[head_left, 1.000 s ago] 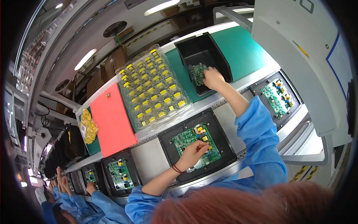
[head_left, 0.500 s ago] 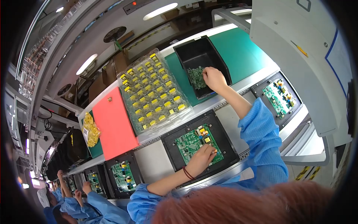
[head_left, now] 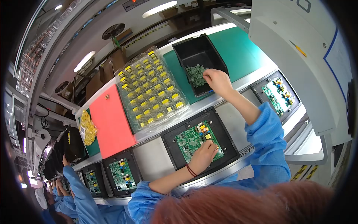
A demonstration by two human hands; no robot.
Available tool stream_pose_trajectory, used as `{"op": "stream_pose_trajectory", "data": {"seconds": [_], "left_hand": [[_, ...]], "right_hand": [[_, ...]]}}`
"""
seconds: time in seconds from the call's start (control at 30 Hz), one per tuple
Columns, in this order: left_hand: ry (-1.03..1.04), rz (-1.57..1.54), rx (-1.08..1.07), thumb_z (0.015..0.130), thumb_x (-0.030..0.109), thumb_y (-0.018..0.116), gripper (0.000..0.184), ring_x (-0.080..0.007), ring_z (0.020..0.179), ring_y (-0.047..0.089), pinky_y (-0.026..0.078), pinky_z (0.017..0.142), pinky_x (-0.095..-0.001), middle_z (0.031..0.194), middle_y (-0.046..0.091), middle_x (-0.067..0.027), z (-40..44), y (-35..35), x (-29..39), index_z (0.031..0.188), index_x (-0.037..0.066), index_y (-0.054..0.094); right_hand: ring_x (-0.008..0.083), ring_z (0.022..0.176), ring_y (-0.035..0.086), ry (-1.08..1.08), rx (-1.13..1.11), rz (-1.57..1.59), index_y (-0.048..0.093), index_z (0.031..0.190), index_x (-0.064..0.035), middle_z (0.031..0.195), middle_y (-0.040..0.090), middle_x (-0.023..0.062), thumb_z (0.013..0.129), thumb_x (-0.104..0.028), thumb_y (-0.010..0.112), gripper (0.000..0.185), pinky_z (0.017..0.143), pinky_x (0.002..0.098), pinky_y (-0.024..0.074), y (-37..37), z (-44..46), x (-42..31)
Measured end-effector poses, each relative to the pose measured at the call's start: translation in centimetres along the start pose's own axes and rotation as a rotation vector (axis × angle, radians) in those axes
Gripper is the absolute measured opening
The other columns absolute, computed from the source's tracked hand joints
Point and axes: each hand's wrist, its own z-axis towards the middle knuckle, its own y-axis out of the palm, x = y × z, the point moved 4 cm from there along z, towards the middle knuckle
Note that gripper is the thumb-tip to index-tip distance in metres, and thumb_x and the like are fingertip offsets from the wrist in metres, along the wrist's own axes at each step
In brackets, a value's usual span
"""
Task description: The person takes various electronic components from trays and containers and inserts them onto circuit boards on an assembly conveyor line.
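My right hand [head_left: 219, 82] is over the near edge of a black bin [head_left: 197, 54], its fingertips pinched beside a heap of small grey-green parts [head_left: 196, 75]. Anything in that pinch is too small to make out. Over the lower right part of a green circuit board [head_left: 189, 141] is my left hand [head_left: 203, 156], fingers drawn together and their tips partly hidden. I cannot make out what they hold. The board lies in a black carrier [head_left: 169, 146] and bears yellow, blue and white components near its upper right.
A clear plastic tray [head_left: 152, 89] holds rows of yellow-topped parts. Left of it are a pink sheet [head_left: 112, 121] and a bag of yellow pieces [head_left: 88, 128]. Other carriers with boards [head_left: 122, 174] [head_left: 279, 95] sit along the line. A co-worker's sleeve [head_left: 84, 192] is at lower left.
My right hand has drawn back slightly from the heap, toward the bin's near right edge. My left hand stays over the board, shifted a little. A co-worker's arm has reached farther forward.
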Motion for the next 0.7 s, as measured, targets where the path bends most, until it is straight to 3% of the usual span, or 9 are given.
{"op": "stream_pose_trajectory", "data": {"seconds": [0.07, 0.1, 0.23, 0.33, 0.47, 0.7], "left_hand": [[-0.014, -0.005, -0.015, 0.081, 0.011, 0.062, 0.014, -0.0256, 0.079, 0.056, 0.049, 0.066, -0.0336, 0.088, 0.05, -0.0096, 0.0, -0.1, 0.1, 0.09, 0.002, 0.056], [-0.027, -0.033, -0.047, 0.081, 0.01, 0.062, 0.015, -0.0255, 0.079, 0.056, 0.049, 0.066, -0.0334, 0.088, 0.049, -0.0095, 0.1, -0.2, -0.1, 0.091, 0.002, 0.056], [-0.022, -0.075, -0.065, 0.08, 0.008, 0.062, 0.016, -0.0256, 0.078, 0.056, 0.048, 0.065, -0.0334, 0.087, 0.049, -0.0095, 0.3, 0.1, -0.4, 0.093, 0.001, 0.056], [0.009, -0.076, -0.02, 0.079, 0.007, 0.062, 0.015, -0.0257, 0.074, 0.057, 0.049, 0.062, -0.0337, 0.086, 0.049, -0.0098, 0.6, 0.3, -0.3, 0.091, 0.001, 0.057], [0.002, 0.07, -0.027, 0.076, 0.004, 0.063, 0.014, -0.0249, 0.069, 0.058, 0.05, 0.058, -0.0328, 0.082, 0.05, -0.0097, 1.1, 0.7, 0.3, 0.089, 0.002, 0.058], [-0.053, -0.09, -0.108, 0.077, 0.005, 0.064, 0.018, -0.024, 0.065, 0.058, 0.049, 0.058, -0.0327, 0.084, 0.052, -0.009, 1.5, 0.7, -0.1, 0.094, 0.002, 0.06]], "right_hand": [[0.0264, 0.06, 0.059, -0.26, 0.19, 0.173, 0.062, 0.079, -0.0061, 0.071, 0.063, 0.0088, 0.078, -0.01, 0.062, 0.004, 0.058, 0.0339, 0.047, -1.6, -1.6, -1.6], [0.0264, 0.06, 0.059, -0.259, 0.184, 0.171, 0.062, 0.079, -0.0061, 0.071, 0.063, 0.0088, 0.078, -0.01, 0.062, 0.004, 0.058, 0.0339, 0.047, -2.6, -2.7, -2.2], [0.0176, 0.057, 0.06, 0.165, -0.254, 0.444, 0.062, 0.082, -0.0031, 0.065, 0.061, 0.0082, 0.077, -0.011, 0.062, 0.009, 0.055, 0.0291, 0.0464, -4.3, -9.3, -4.1], [0.0145, 0.056, 0.059, 0.282, -0.371, 0.476, 0.061, 0.082, -0.0018, 0.063, 0.06, 0.0073, 0.077, -0.011, 0.063, 0.011, 0.054, 0.0269, 0.0461, -4.7, -12.9, -3.9], [0.0136, 0.054, 0.058, 0.355, -0.394, 0.46, 0.06, 0.082, -0.0017, 0.062, 0.06, 0.0068, 0.076, -0.01, 0.064, 0.011, 0.053, 0.0265, 0.0467, -6.0, -15.3, -3.5], [0.0153, 0.055, 0.06, 0.465, -0.42, 0.518, 0.059, 0.081, -0.002, 0.062, 0.061, 0.0075, 0.076, -0.01, 0.064, 0.01, 0.054, 0.0267, 0.0475, -5.8, -18.4, -3.0]]}}
